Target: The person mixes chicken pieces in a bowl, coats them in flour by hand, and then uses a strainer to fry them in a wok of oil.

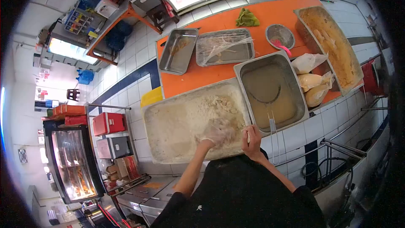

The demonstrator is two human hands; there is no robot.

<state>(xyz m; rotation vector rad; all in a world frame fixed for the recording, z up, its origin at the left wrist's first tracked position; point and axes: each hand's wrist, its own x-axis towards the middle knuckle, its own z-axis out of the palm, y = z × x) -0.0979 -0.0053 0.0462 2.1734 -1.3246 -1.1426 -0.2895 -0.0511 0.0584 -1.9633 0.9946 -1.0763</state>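
A wide shallow tray (168, 122) of pale flour lies in front of me. My left hand (220, 132), in a clear plastic glove dusted with flour, is down in the flour, its fingers smeared by motion. Lumpy floured pieces (221, 105) lie just beyond it. With bare fingers bent over the tray's right front corner, my right hand (252, 142) grips the rim. Right beside the tray stands a deep metal pan (301, 109) of cloudy liquid. A wire strainer (272, 124) rests in it, its long handle hanging over the front edge.
On the orange table (194, 84) are an oblong metal pan (179, 57), a plastic-covered tray (225, 50), a green cloth (247, 18) and a bowl (280, 36) with something pink. Tied bags (309, 63) and a long orange-coated container (337, 55) are at right.
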